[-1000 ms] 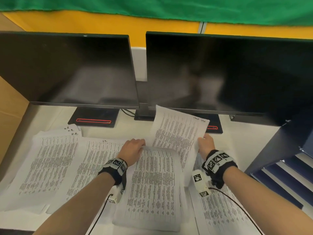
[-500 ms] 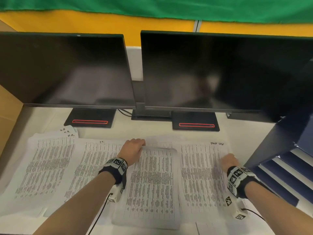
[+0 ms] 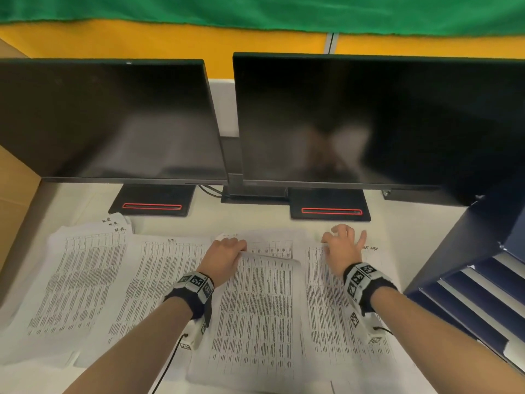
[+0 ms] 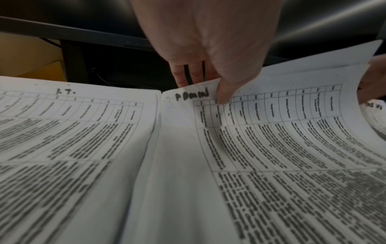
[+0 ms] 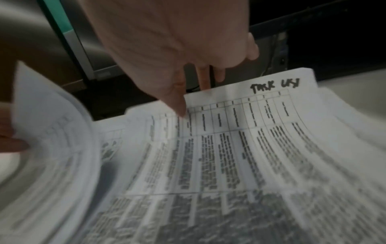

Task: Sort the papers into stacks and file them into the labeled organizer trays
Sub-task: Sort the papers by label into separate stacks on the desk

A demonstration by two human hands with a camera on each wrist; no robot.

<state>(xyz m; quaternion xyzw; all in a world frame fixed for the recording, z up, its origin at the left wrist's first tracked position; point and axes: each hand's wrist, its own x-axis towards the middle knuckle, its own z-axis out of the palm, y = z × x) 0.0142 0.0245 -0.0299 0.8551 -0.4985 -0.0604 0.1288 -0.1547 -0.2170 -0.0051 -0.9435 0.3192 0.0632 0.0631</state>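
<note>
The right hand has moved up the right stack, fingers loosely spread. The left hand still pinches the middle stack's top sheet. Monitors stand behind; trays at right.

White desk on which four stacks of printed papers are laid side by side before two monitor bases.

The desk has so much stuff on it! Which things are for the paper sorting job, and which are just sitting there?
For the job:
- four paper stacks, sorted side by side
- blue organizer trays
- left hand, pinching the top sheet
- right hand, over the "Task List" stack

Just there:
- two dark monitors
- their stands
- green cloth
</note>
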